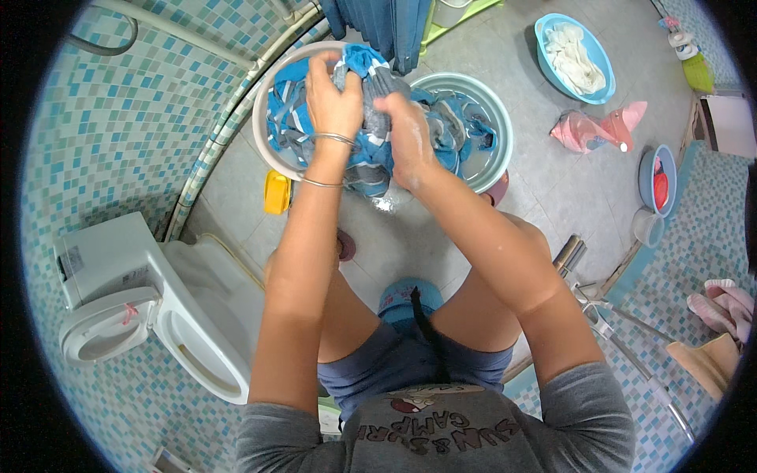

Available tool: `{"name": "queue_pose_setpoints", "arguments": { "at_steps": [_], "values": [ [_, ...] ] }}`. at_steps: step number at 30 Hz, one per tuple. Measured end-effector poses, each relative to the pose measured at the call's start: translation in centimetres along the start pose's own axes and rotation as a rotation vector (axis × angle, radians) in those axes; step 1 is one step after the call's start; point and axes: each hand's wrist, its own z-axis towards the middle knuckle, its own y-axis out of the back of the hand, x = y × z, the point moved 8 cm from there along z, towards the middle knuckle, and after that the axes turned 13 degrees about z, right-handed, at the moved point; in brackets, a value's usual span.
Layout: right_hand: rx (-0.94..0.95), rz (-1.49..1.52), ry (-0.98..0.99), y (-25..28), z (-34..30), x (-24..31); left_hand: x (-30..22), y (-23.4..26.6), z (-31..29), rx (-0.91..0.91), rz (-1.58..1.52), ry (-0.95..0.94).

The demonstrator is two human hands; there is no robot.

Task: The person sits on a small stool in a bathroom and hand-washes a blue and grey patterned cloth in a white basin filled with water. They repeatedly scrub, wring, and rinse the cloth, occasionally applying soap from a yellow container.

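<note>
Wet blue-and-grey striped cloth (377, 110) is bunched between my two hands. My left hand (334, 102), with bangles at its wrist, grips it over a pale pinkish-white basin (262, 118). My right hand (406, 138), with suds on its skin, is closed on the cloth's right side, its fingertips partly hidden. More of the same cloth fills the pale basin and hangs over its near rim. To the right, touching or overlapping it, a pale green basin (506, 134) holds water and more blue-and-grey cloth. A yellow object (277, 192) lies just below the pale basin.
A light-blue basin with white cloth (574, 59) sits at the far right, near a pink plastic bag (599, 128). A smaller blue basin (668, 169) holds something red. The white toilet (197, 347) stands at left. A blue stool (410, 296) is between my legs.
</note>
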Motion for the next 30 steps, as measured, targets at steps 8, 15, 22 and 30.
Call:
{"name": "queue_pose_setpoints", "arguments": {
  "at_steps": [8, 15, 22, 30],
  "values": [
    [0.059, 0.71, -0.301, 2.1, 2.2, 0.3, -8.4, -0.5, -5.7, 0.131, -0.18, -0.322],
    [-0.157, 0.288, -0.075, 0.5, -0.8, 2.5, -5.9, -0.1, -3.8, 0.178, -0.192, -0.151],
    [-0.037, 0.229, -0.023, 0.4, 0.3, 0.8, -5.8, 2.2, -3.6, -0.036, -0.165, -0.201],
    [0.146, 0.259, 0.041, 0.7, 1.6, 0.8, -8.3, 1.9, -5.3, 0.03, -0.137, -0.405]
  ]
}}
